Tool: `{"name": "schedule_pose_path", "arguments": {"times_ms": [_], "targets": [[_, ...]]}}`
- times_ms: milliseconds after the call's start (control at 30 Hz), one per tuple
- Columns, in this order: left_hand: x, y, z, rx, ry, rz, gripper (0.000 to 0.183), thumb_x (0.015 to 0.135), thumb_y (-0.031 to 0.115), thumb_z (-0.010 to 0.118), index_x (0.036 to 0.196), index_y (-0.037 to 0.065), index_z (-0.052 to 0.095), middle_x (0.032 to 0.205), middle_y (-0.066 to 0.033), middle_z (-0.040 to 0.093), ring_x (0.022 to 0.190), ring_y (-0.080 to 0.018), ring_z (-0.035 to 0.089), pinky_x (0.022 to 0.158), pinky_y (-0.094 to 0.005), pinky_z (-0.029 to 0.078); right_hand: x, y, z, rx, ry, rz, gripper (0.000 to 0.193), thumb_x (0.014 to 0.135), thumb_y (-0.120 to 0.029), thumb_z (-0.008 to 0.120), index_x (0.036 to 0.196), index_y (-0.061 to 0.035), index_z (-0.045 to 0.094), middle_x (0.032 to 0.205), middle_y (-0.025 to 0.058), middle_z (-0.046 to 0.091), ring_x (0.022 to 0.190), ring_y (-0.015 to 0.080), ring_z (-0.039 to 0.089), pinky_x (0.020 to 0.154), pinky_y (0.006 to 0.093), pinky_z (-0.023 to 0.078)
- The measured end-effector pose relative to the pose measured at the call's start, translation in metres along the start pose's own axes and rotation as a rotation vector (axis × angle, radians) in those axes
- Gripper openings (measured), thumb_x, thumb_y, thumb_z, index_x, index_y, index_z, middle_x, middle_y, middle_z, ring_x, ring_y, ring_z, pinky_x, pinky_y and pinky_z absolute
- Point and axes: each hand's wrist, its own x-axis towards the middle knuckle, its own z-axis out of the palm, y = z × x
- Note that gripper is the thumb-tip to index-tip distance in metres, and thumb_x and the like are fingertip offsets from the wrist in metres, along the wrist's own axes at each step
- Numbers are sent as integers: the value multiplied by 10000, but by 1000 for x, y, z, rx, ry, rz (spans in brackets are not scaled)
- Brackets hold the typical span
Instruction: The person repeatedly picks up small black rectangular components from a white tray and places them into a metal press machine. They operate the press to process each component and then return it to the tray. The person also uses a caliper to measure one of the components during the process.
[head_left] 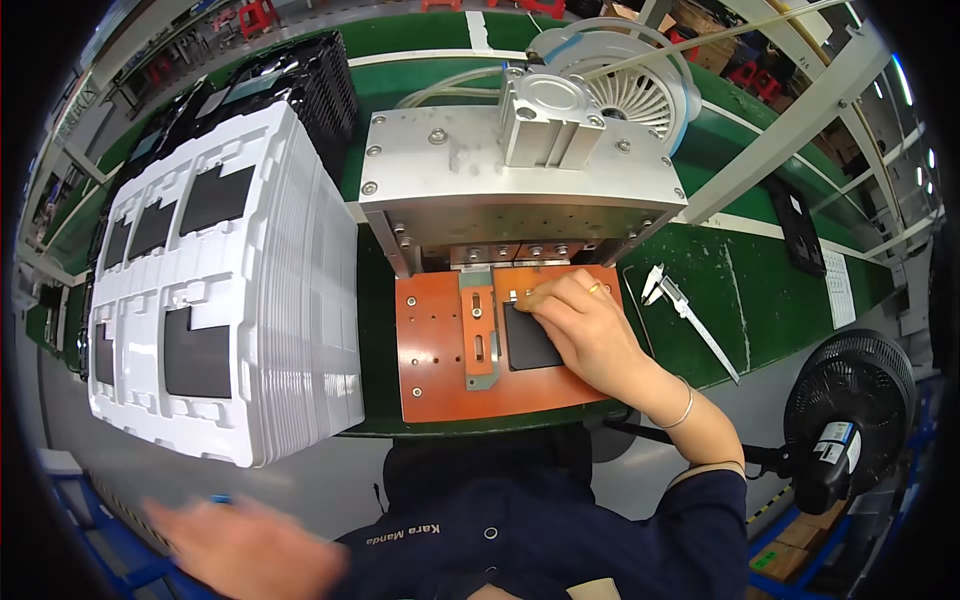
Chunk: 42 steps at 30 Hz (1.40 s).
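Note:
A flat black rectangular piece [530, 343] lies on the orange base plate [430, 393] of a small metal press, beside an orange slotted guide block [479, 325]. My right hand [580, 315] reaches over it from the right, fingers pinched together at the piece's upper edge, next to a small light tab. The palm and fingers hide the piece's right part. At the lower left my left hand [250, 550] is smeared by motion, low in front of the stack of white trays [245, 300], and its fingers cannot be made out. Similar black pieces [197, 352] sit in the top tray.
The press's silver upper body [450, 150] and cylinder stand just beyond the plate. To the right lie a caliper [695, 325] and a thin bent rod. A black fan [850, 400] stands at the right, black trays [290, 90] at the back left, and a white fan [635, 85] behind.

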Motion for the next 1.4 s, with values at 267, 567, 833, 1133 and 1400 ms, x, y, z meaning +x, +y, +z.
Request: {"name": "schedule_pose_path", "arguments": {"times_ms": [267,567,833,1133,1400], "targets": [[41,87,139,-715,-364,-209,692,770,564,711,1265,90,613,1399,-140,509,1315,-374,427,1077,-552,330,10,-16,15,-214,42,-14,314,786,-48,640,1099,-37,635,1105,88,606,1066,264,559,936,404,456],[47,86,144,-783,-363,-249,691,740,544,751,1241,85,623,1380,-145,524,1295,-374,453,1051,-551,376,7,-13,13,-169,-10,40,403,767,-40,690,1163,-105,655,1163,63,563,1065,291,526,856,398,453],[44,85,144,-793,-382,-258,762,745,602,717,1270,62,601,1390,-148,520,1299,-374,454,1054,-553,365,-14,-27,-16,76,26,170,441,760,-136,766,1173,-54,634,1207,100,583,1073,309,561,898,424,458],[60,75,148,-782,-466,-309,844,742,666,672,1336,75,564,1465,-137,444,1371,-397,356,1075,-585,311,-4,-5,-9,73,-24,130,348,739,-181,791,1043,-42,691,1144,99,635,1054,290,580,889,392,492],[60,76,151,-743,-528,-318,783,759,675,649,1351,168,574,1484,-116,429,1373,-391,351,1077,-598,289,3,1,-9,114,-37,114,356,723,-175,802,1038,-41,703,1142,91,646,1046,282,579,881,379,493]]}}
